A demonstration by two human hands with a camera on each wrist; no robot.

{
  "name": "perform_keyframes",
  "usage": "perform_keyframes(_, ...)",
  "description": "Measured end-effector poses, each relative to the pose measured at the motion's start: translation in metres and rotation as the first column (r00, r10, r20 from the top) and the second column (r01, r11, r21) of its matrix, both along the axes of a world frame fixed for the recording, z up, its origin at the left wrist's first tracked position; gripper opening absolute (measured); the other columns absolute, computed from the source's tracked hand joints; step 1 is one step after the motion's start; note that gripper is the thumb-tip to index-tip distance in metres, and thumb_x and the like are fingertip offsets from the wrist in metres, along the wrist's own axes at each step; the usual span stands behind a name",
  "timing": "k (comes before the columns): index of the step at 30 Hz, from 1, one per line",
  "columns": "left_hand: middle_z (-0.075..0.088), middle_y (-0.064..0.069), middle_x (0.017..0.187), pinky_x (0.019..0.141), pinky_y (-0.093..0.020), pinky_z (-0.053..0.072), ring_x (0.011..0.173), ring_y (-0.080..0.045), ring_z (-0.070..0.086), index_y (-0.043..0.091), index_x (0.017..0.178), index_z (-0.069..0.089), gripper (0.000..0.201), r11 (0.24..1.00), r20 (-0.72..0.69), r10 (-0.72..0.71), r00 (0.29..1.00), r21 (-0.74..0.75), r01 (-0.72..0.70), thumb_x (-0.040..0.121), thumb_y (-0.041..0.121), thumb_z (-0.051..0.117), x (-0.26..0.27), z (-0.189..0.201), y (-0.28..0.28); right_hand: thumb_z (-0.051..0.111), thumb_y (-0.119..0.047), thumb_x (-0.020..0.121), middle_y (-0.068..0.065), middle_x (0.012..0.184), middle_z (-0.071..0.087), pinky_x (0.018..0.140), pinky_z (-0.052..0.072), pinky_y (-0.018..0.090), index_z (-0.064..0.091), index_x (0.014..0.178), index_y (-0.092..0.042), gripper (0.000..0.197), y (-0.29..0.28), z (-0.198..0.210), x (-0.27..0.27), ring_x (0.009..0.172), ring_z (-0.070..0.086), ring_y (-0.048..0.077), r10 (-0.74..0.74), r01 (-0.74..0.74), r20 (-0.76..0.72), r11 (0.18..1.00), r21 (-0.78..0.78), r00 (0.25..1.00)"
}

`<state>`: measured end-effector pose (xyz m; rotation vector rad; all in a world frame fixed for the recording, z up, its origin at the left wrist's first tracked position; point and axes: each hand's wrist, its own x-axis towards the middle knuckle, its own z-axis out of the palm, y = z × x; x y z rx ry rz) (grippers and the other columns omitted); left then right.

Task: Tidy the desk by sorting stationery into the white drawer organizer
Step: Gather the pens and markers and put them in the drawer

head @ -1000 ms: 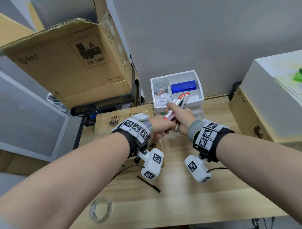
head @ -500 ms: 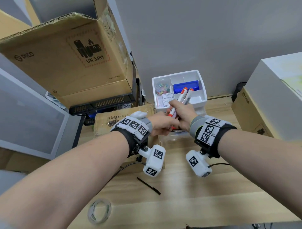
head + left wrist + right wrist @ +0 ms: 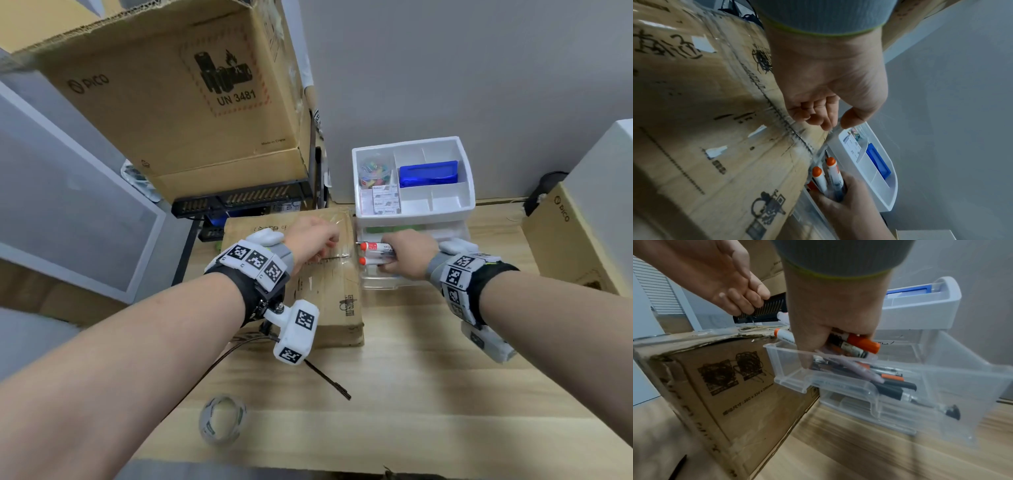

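Markers (image 3: 375, 253) lowered from over tray into clear drawer (image 3: 900, 386) | right grip (image 3: 409, 254) clamped on markers | left grip (image 3: 313, 240) loosely curled, holding nothing, over box (image 3: 329, 294)

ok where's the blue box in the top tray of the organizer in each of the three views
Head: blue box upper centre-right, in the white tray's back right compartment.
Left wrist: blue box lower right of centre, standing on end in the tilted tray.
Right wrist: only its blue edge shows, upper right, above the tray's rim.
Shared landmark: the orange-capped markers held by the right hand, just below the tray.
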<state>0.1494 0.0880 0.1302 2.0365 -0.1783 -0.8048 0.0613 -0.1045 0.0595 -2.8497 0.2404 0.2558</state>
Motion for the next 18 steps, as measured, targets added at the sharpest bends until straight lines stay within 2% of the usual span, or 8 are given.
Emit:
perform_keyframes(3, 0.06, -0.005, 0.077, 0.046, -0.021, 0.038, 0.052, -0.012, 0.046, 0.008, 0.087, 0.065, 0.008, 1.0, 0.017, 0.003, 1.0, 0.007, -0.003, 0.083, 0.01, 0.059, -0.001, -0.005, 0.008, 0.074, -0.038, 0.079, -0.002, 0.086, 0.063, 0.063, 0.04, 0.028, 0.055, 0.089, -0.023, 0.026, 0.001, -0.008, 0.002, 0.079, 0.06, 0.021, -0.019, 0.018, -0.021, 0.999, -0.029, 1.0)
perform_keyframes(6, 0.06, -0.004, 0.076, 0.046, -0.021, 0.037, 0.052, -0.011, 0.045, 0.006, 0.09, 0.067, 0.011, 1.0, 0.02, -0.01, 1.0, 0.016, 0.01, 0.083, 0.009, 0.058, -0.001, -0.006, 0.014, 0.076, -0.037, 0.079, -0.001, 0.091, 0.063, 0.065, 0.04, 0.027, 0.057, 0.096, -0.022, 0.029, 0.002, -0.006, 0.004, 0.082, 0.06, 0.021, -0.039, 0.037, -0.053, 0.998, -0.044, 0.998)
perform_keyframes(8, 0.062, -0.006, 0.08, 0.046, -0.021, 0.037, 0.052, -0.01, 0.045, 0.006, 0.091, 0.067, 0.012, 1.0, 0.025, -0.015, 1.0, 0.023, 0.014, 0.083, 0.009, 0.058, 0.0, -0.005, 0.016, 0.076, -0.033, 0.079, 0.001, 0.096, 0.063, 0.068, 0.044, 0.029, 0.058, 0.1, -0.02, 0.031, 0.004, -0.001, 0.008, 0.087, 0.061, 0.022, -0.061, 0.053, -0.11, 0.996, -0.074, 0.992)
perform_keyframes(11, 0.061, -0.008, 0.081, 0.048, -0.023, 0.038, 0.052, -0.012, 0.045, 0.004, 0.094, 0.067, 0.014, 1.0, 0.029, -0.015, 0.999, 0.013, 0.015, 0.084, 0.009, 0.058, 0.002, 0.0, 0.022, 0.071, -0.026, 0.082, 0.004, 0.096, 0.066, 0.068, 0.048, 0.03, 0.059, 0.098, -0.016, 0.023, 0.008, 0.005, 0.015, 0.083, 0.061, 0.022, -0.104, 0.072, -0.213, 0.986, -0.15, 0.972)
perform_keyframes(13, 0.062, -0.008, 0.081, 0.049, -0.024, 0.039, 0.053, -0.013, 0.046, 0.0, 0.099, 0.068, 0.021, 1.0, 0.036, -0.022, 0.999, 0.02, 0.021, 0.084, 0.01, 0.058, 0.003, 0.001, 0.024, 0.066, -0.023, 0.086, 0.006, 0.1, 0.068, 0.069, 0.047, 0.03, 0.059, 0.103, -0.014, 0.021, 0.008, 0.007, 0.016, 0.081, 0.06, 0.023, -0.132, 0.081, -0.261, 0.977, -0.196, 0.956)
perform_keyframes(18, 0.062, -0.007, 0.081, 0.047, -0.023, 0.039, 0.051, -0.012, 0.045, 0.001, 0.099, 0.067, 0.021, 1.0, 0.025, -0.015, 1.0, 0.023, 0.014, 0.082, 0.01, 0.059, 0.007, -0.001, 0.035, 0.059, -0.023, 0.089, 0.013, 0.112, 0.064, 0.075, 0.049, 0.035, 0.05, 0.119, -0.007, 0.035, 0.013, 0.013, 0.015, 0.092, 0.061, 0.03, -0.213, 0.147, -0.272, 0.958, -0.245, 0.938)
